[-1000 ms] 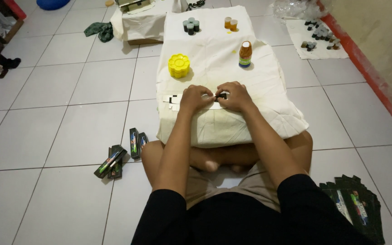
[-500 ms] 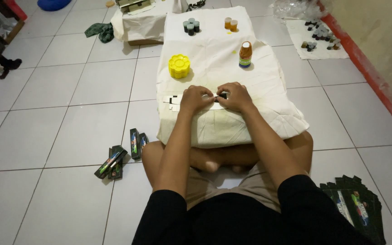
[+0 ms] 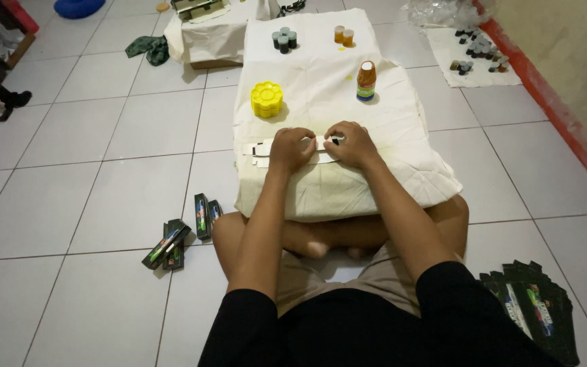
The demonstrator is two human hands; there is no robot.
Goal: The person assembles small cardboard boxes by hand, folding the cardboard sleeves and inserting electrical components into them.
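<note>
From the head camera, one low counter (image 3: 388, 115) draped in a cream cloth stands before a person sitting cross-legged on the tiled floor. On it are one yellow flower-shaped container (image 3: 267, 99), one small bottle with a brown cap and striped bands (image 3: 366, 81), a cluster of three dark-capped jars (image 3: 284, 40) and two orange-topped jars (image 3: 343, 35) at the far end. One flat white cardboard piece (image 3: 261, 148) lies along the near edge of the counter, under both hands.

On the floor to the left lie about four dark flat boxes (image 3: 181, 234) in two small groups. At lower right sits a fanned stack of dark flat packets (image 3: 535, 306); their number cannot be told.

Both arms reach forward, elbows slightly bent. The left hand (image 3: 291, 148) and right hand (image 3: 352, 144) rest knuckles-up, close together, fingers curled down onto the white cardboard piece. Each grip presses or pinches it, though the fingertips are hidden, so whether either is clenched on it cannot be told.
</note>
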